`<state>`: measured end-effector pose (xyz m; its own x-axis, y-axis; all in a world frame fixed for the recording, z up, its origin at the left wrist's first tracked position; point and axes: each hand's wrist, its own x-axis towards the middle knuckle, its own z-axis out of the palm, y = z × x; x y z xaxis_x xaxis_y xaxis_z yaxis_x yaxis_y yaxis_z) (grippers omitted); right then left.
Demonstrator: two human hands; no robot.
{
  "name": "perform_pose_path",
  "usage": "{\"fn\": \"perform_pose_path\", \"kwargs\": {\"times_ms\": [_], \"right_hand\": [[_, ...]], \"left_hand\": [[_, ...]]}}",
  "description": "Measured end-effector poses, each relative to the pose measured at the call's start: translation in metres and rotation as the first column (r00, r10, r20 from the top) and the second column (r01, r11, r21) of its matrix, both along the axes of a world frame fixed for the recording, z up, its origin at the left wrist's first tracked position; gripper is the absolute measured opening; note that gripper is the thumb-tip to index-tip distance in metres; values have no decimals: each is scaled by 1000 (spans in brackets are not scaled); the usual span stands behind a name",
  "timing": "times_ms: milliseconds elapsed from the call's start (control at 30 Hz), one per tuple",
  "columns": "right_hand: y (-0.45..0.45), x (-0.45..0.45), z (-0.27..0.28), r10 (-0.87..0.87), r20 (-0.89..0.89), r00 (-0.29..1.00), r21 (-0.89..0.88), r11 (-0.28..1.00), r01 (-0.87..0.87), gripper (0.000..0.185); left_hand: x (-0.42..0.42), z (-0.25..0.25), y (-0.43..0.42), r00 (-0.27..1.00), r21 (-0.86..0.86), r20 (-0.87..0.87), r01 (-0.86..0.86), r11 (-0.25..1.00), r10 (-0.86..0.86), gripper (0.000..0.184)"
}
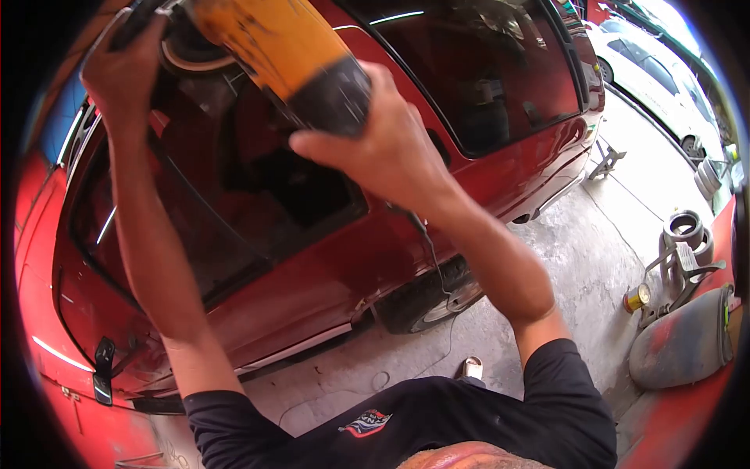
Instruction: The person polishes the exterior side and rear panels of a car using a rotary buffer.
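Note:
An orange and black power polisher point(269, 39) is raised high in front of me, over the roof side of a dark red car point(312, 270). My left hand point(129, 74) is closed around the black handle at its front end, by the round pad point(195, 62). My right hand point(394, 141) grips the black rear end of the tool's body, thumb underneath. Part of the pad is hidden behind the tool. Below my right hand a thin cord point(432, 254) hangs past the car's side to the floor.
The car's rear wheel point(437, 301) and side mirror point(103, 371) face me. Along the right stand a grey drum point(680, 344), a yellow can point(637, 297), stacked tyres point(686, 228) and a metal stand point(606, 160). A white car point(656, 74) is parked outside. Cord loops lie on the concrete floor point(367, 363).

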<state>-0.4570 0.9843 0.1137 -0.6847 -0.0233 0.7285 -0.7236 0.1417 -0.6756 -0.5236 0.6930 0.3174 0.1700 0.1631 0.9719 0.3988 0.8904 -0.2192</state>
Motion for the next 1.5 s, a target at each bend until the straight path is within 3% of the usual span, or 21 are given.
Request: {"fn": "perform_pose_path", "kwargs": {"times_ms": [133,200,300,400,433,500,567,633,700,733,800,900,1000,1200,1367,1500], "right_hand": [[-5,-18,50,-3,56,998,31,1000,2,91],[-4,-22,58,14,117,993,7,1000,-15,90],[6,-36,50,76,72,994,-28,997,-74,93],[28,-54,44,167,61,984,-54,985,-164,93],[36,-59,45,172,64,983,-65,984,-168,94],[58,-67,47,163,29,986,-68,985,-161,95],[82,-74,51,181,36,983,-59,982,-179,92],[102,-84,55,215,28,976,-58,975,-213,95],[123,-95,57,244,11,970,-70,967,-243,102],[134,-99,57,231,27,972,-72,971,-229,95],[149,-104,57,206,61,977,-73,977,-202,83],[175,-117,53,183,35,982,-124,976,-177,77],[202,-129,50,147,16,989,-150,978,-143,72],[248,-139,45,74,75,994,-184,981,-59,74],[278,-146,41,6,86,996,-223,975,14,73],[294,-154,36,-82,109,991,-230,967,106,72]], "left_hand": [[-20,74,-26,980,4,137,-144,990,142,37],[-32,80,-14,999,-75,50,-17,997,21,37],[-46,94,7,991,-46,130,-5,999,11,36],[-58,102,29,971,-224,42,-220,950,234,35],[-67,114,28,922,-311,-68,-382,870,380,35],[-79,130,49,876,-389,-115,-473,790,468,36],[-87,147,61,916,-343,42,-362,866,400,37],[-105,165,63,935,-190,217,-242,951,281,35],[-126,194,53,903,-335,112,-358,872,414,33],[-133,215,50,822,-523,-127,-531,667,555,33],[-146,228,65,698,-609,-351,-676,415,624,36],[-165,237,98,682,-590,-344,-692,416,646,38],[-183,244,147,638,-586,-510,-749,310,577,34],[-209,214,249,785,-624,-373,-606,492,494,31],[-208,168,339,931,-594,-119,-345,726,345,29],[-200,130,405,983,-525,34,-135,840,178,27]]}}
